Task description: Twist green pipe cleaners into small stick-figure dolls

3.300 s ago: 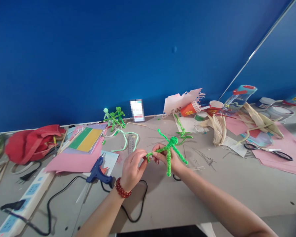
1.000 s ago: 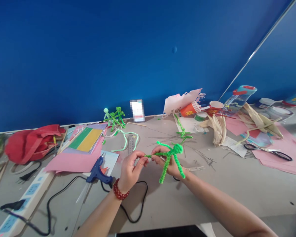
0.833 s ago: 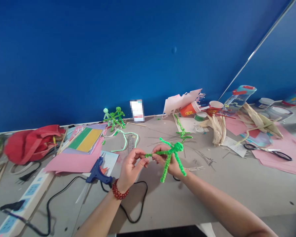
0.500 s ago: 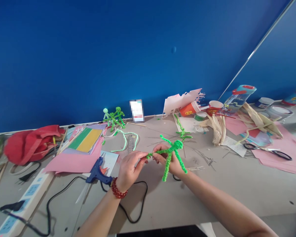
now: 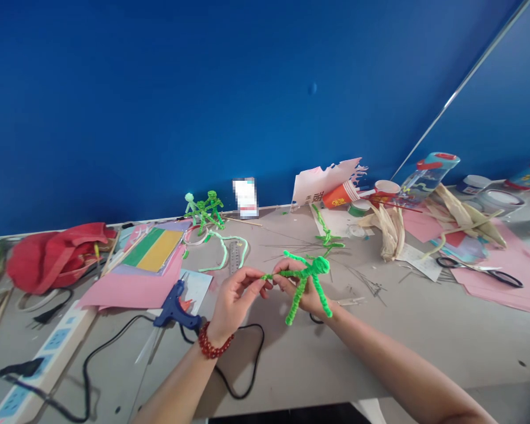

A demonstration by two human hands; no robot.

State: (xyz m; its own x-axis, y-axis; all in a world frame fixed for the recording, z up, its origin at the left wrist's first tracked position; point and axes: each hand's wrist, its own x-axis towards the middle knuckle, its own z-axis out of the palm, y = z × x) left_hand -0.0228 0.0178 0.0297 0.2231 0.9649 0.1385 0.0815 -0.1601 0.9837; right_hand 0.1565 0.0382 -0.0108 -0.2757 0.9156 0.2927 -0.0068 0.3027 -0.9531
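Observation:
A bright green pipe-cleaner figure with a round head and several fuzzy limbs is held between my two hands above the table. My left hand, a red beaded bracelet at its wrist, pinches the thin end of one long limb. Close beside it, my right hand grips the same limb nearer the body; the figure partly covers its fingers. Beyond my hands lies another green pipe-cleaner piece. Several finished-looking green figures stand by the wall, with a pale green pipe cleaner in front of them.
Left of my hands is a blue glue gun with a looping black cord. Farther left are pink paper, a red bag and a power strip. To the right lie thin wires, dried husks and scissors.
The figure has tilted and shifted slightly left and down in my right hand. My left fingers have turned a little and moved a bit closer to my right hand, still pinching the limb's end.

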